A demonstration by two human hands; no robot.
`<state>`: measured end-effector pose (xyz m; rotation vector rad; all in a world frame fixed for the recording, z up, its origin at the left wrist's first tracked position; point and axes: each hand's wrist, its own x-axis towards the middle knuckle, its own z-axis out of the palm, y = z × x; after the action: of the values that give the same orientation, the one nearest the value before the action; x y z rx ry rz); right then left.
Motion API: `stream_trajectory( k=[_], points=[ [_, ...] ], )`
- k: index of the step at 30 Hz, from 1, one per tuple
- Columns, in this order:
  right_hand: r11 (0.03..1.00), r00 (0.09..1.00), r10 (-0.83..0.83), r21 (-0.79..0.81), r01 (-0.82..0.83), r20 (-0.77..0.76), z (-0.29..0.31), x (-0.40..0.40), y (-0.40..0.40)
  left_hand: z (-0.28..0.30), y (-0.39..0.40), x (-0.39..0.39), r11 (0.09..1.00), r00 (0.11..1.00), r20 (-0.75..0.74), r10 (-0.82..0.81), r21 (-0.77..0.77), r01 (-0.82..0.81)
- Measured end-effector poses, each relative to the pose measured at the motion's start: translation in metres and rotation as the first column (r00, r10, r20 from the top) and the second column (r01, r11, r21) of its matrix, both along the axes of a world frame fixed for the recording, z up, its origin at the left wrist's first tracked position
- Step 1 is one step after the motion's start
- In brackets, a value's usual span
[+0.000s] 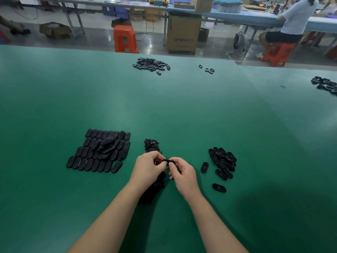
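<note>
Both of our hands pinch one black oval part (pixel 168 161) between them. Our left hand (pixel 148 168) curls its fingers round the part's left end, and our right hand (pixel 183 175) grips the right end with thumb and bent fingers. The part sits just above the green table (pixel 182 110), near us and about mid-width. How much of it our fingers hide we cannot tell.

Just beyond our knuckles lies a heap of small black bits (pixel 151 145). A dark mass of similar pieces (pixel 155 189) shows under our left wrist, too shadowed to make out.

To the left, well apart from our hands, closed oval covers (pixel 99 154) lie in tidy rows, with a few more stacked loosely on top. To the right is a pile of open oval shells (pixel 222 160). One stray shell (pixel 204 167) lies just left of that pile, and another single shell (pixel 218 187) lies nearer to us.

Far across the table is a loose far pile (pixel 151 64). A few scattered rings (pixel 208 70) lie to its right. At the far right edge there is one more cluster (pixel 326 85).

Past the table stand an orange stool (pixel 125 39) and a cardboard box (pixel 183 33). A seated person (pixel 295 19) works at a blue bench.
</note>
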<state>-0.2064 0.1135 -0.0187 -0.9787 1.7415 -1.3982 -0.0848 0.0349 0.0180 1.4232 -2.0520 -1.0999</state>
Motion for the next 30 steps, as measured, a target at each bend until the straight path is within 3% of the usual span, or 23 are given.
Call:
stream_trajectory(
  k=[11, 16, 23, 26, 30],
  points=[
    [1.000, 1.000, -0.015, -0.013, 0.015, 0.018, -0.002, 0.000, 0.000, 0.000, 0.006, -0.002, 0.998, 1.000, -0.021, -0.009, -0.057, 0.008],
    [0.999, 0.999, -0.041, -0.017, 0.041, -0.025, -0.002, 0.002, 0.000, -0.005, 0.004, 0.003, 0.973, 0.990, 0.022, -0.138, -0.183, 0.140],
    [1.000, 1.000, -0.005, -0.014, 0.005, 0.003, -0.002, 0.000, 0.001, -0.015, 0.009, 0.006, 0.910, 0.984, 0.100, -0.148, -0.374, 0.175],
    [0.999, 0.999, -0.007, -0.032, 0.009, 0.052, -0.001, 0.001, 0.001, -0.012, 0.008, 0.016, 0.860, 0.981, 0.171, -0.095, -0.482, 0.168],
    [1.000, 0.999, -0.024, -0.017, 0.025, 0.021, -0.001, 0.001, 0.002, -0.010, -0.015, 0.048, 0.862, 0.973, 0.175, 0.153, -0.505, -0.044]
  ],
)
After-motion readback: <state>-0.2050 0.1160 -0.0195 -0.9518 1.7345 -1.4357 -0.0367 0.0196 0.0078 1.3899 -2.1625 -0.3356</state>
